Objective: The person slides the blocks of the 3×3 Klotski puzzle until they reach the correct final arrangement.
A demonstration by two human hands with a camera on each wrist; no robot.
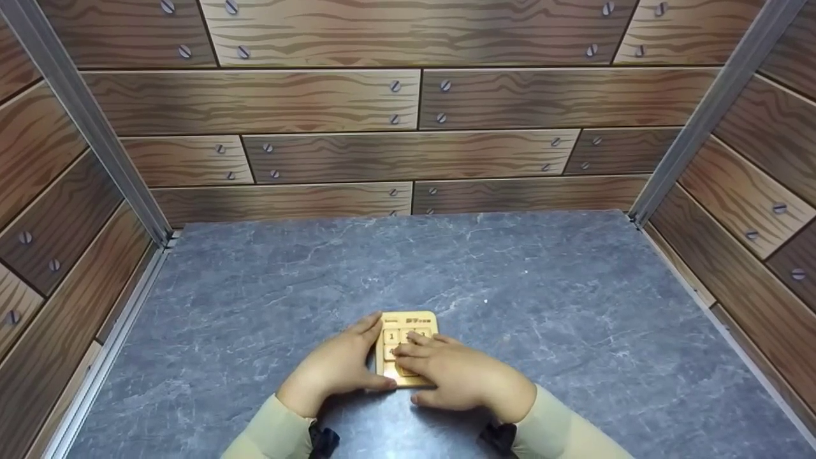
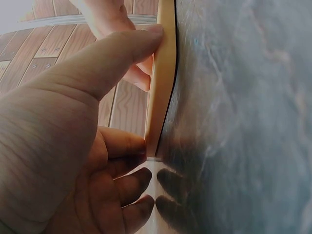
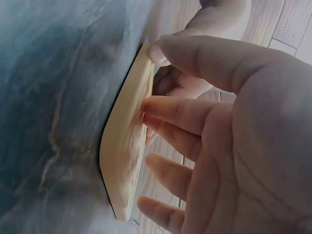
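Observation:
A yellow sliding number puzzle (image 1: pixel 421 316) lies flat on the table close to me, with numbered square tiles (image 1: pixel 391 336) inside its raised frame. My left hand (image 1: pixel 338 364) holds the puzzle's left side, thumb at the near corner and index finger at the far one. In the left wrist view the thumb (image 2: pixel 131 46) presses the frame's edge. Fingers of my right hand (image 1: pixel 462 376) extend over the tiles and hide several of them. The right wrist view shows the index fingertip (image 3: pixel 152 105) touching the puzzle's face, while the other fingers spread above it.
The table (image 1: pixel 287 274) has a grey-blue marbled surface. Wood-patterned panels (image 1: pixel 331 102) enclose it at the back and both sides, with metal rails (image 1: pixel 95 121) at the corners. Two tiny white specks (image 1: pixel 486 301) lie beyond the puzzle.

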